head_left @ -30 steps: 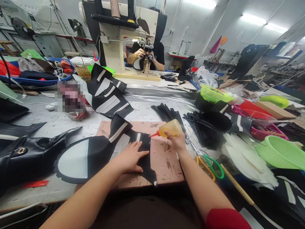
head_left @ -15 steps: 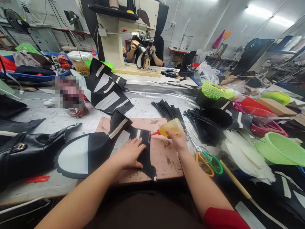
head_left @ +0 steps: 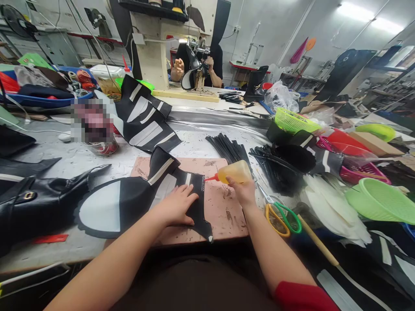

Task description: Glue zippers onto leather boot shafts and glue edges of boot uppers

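Observation:
My left hand (head_left: 178, 206) lies flat with spread fingers on a black leather shoe upper (head_left: 196, 202), pressing it on the pinkish work board (head_left: 225, 216). White reinforcement strips and a pale toe patch show on the upper. In my right hand (head_left: 242, 190) is a squeeze bottle of yellowish glue (head_left: 234, 172), tilted sideways. Its red nozzle points left, at the upper's right edge near the top corner, where a thin wet-looking line shows. Whether the tip touches the leather I cannot tell.
Scissors with green and orange handles (head_left: 283, 218) lie right of my right forearm. Bundles of black strips (head_left: 227, 149) sit behind the board. Black boot pieces (head_left: 42, 194) lie at left, more uppers (head_left: 145, 119) at back. Across the table a person works at a sewing machine (head_left: 149, 52).
The bottle's nozzle has shifted slightly up along the upper's right edge. My left hand stays in place. Across the table, the other person's hand has moved off the shoe piece.

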The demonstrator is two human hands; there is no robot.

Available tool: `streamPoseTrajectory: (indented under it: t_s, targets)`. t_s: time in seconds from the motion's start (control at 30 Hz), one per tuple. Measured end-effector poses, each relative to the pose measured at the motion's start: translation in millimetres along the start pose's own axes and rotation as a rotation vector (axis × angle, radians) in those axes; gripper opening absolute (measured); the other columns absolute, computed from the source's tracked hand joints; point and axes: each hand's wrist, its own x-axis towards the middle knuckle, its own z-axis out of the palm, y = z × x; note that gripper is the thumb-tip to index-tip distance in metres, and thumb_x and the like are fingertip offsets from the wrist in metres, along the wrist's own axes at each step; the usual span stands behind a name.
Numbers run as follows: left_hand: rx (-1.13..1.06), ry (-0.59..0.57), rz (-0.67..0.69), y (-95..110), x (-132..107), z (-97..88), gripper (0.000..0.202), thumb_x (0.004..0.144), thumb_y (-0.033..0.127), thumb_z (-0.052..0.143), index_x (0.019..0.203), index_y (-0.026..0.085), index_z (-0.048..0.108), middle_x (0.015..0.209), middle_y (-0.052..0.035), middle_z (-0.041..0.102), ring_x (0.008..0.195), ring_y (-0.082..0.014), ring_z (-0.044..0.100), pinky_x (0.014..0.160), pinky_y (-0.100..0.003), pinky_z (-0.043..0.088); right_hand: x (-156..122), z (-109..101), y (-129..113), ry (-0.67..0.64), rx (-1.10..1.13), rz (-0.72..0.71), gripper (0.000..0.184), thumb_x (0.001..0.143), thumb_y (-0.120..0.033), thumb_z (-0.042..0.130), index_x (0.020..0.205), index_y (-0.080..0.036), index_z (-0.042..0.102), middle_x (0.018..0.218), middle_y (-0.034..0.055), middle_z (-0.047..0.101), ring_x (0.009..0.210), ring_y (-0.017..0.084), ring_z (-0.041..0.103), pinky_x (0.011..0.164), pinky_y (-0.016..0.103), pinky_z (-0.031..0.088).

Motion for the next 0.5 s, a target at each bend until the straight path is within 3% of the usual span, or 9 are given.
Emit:
streamPoseTrajectory:
  t_s: [0.17, 0.37, 0.5]
  targets:
    - [-0.002, 0.026, 0.018, -3, 1, 3.6, 0.072, 0.057, 0.046, 0.072, 0.119, 0.020, 0.047, 0.144, -0.0153, 0.026, 0.131, -0.0330, 0.022, 0.105, -0.044, 0.022, -14, -8, -4, -0.172, 0.002, 0.067, 0.052, 0.042, -0.054, 0.076, 0.070, -0.013, 0.063, 0.067, 0.0068, 0.066, 0.062, 0.024, 0.062, 0.047, 0.034, 0.052]
    - [0.013, 0.008, 0.022, 0, 1, 0.7, 0.074, 0.058, 0.046, 0.071, 0.122, 0.018, 0.045, 0.144, -0.0169, 0.025, 0.132, -0.0333, 0.021, 0.105, -0.043, 0.023, -22, -12, -5, -0.064, 0.003, 0.035, 0.053, 0.042, -0.050, 0.078, 0.077, -0.013, 0.063, 0.076, 0.0083, 0.067, 0.071, 0.026, 0.063, 0.058, 0.038, 0.055]
    - [0.017, 0.008, 0.027, 0, 1, 0.9, 0.073, 0.059, 0.047, 0.070, 0.122, 0.019, 0.046, 0.144, -0.0168, 0.025, 0.132, -0.0335, 0.021, 0.105, -0.043, 0.022, -28, -16, -8, -0.256, 0.012, 0.098, 0.054, 0.039, -0.052, 0.078, 0.075, -0.015, 0.064, 0.074, 0.0083, 0.068, 0.070, 0.027, 0.063, 0.057, 0.039, 0.055]
